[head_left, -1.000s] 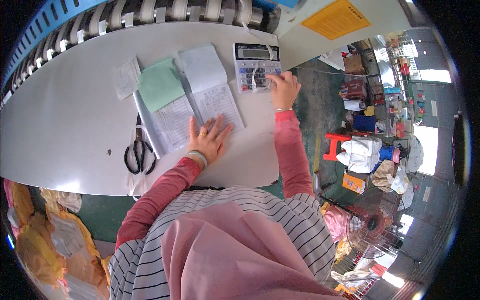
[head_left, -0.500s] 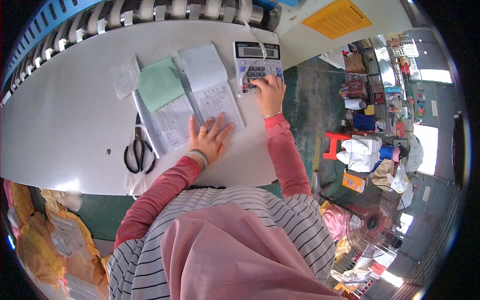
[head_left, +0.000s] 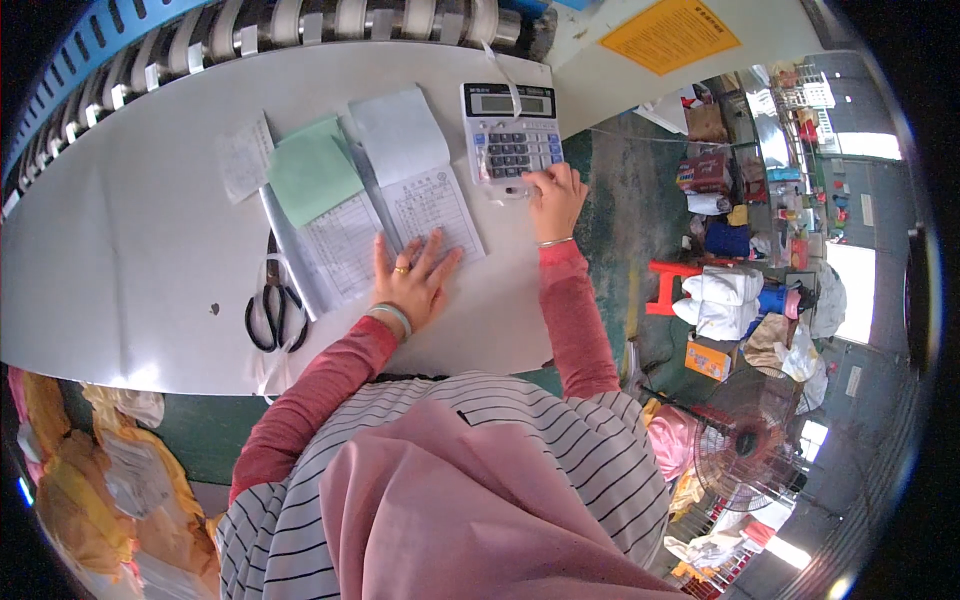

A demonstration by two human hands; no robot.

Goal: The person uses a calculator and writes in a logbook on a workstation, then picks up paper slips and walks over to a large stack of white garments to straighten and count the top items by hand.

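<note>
You appear to be in the middle of keying figures on the calculator point(head_left: 511, 142) while your other hand marks a place in the paperwork; that is a judgement from how your hands lie. Another entry would call for lifting the right fingers clear of the lower edge, bringing one tip squarely over a single key and pressing straight down, with the left palm steady so the pages don't slide. The white strip point(head_left: 512, 95) trailing across the calculator's display could get in your way, so mind it.

The calculator lies face up on the desk point(head_left: 150, 250), near its right edge. Your right hand point(head_left: 557, 206) is at its lower right corner, with the fingers bent and bunched close together. The foremost tip overlaps that corner in view, below the main block of keys; you cannot tell from here whether it presses anything or only hovers.

Your left hand point(head_left: 408, 285) lies palm down with its fingers spread apart, clamped on nothing, across the lower part of the open form book point(head_left: 433, 210). The green sheet point(head_left: 318, 182) lies on the book's left side, beyond your fingertips. The black-handled scissors point(head_left: 276, 312) rest left of your wrist, apart from both hands.
</note>
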